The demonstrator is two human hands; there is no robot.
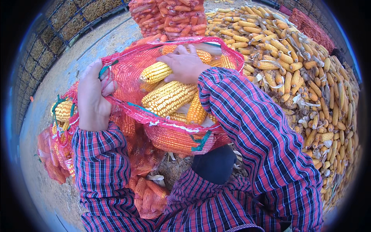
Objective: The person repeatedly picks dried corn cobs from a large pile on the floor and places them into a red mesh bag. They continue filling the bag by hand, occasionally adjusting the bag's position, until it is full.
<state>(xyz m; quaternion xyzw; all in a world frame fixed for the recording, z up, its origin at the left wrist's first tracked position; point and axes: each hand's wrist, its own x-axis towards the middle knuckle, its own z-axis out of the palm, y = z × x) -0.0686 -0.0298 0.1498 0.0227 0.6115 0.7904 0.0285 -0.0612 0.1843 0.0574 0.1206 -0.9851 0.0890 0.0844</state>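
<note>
Red mesh bag (pixel 176 141), located at the centre of the frame, mouth open, partly filled with yellow corn cobs (pixel 170 98). The mesh appears thin, soft and limp, so the wall should sag unless supported; the loaded portion is likely heavy, and the cobs look hard and unlikely to bruise. Take hold at the hemmed rim (pixel 133 111), which appears sturdier than the open weave; teal cord (pixel 201 142) is threaded through the edge. Left hand (pixel 92 96), left of centre: fingers curled closed, clamped on the rim at the left end of the mouth. Right hand (pixel 184 66), upper centre: inside the mouth, fingers bent and partly spread, touching the cobs; whether it grips one cannot be told. The hands are apart. Filled mesh bags (pixel 52 158) stand at the left and lower left. Beyond, a loose heap of cobs (pixel 286 62) occupies the right side. Stacked full bags (pixel 170 19) stand at the top centre; farther off, a mesh-walled crib (pixel 89 15) of cobs lines the upper left.
</note>
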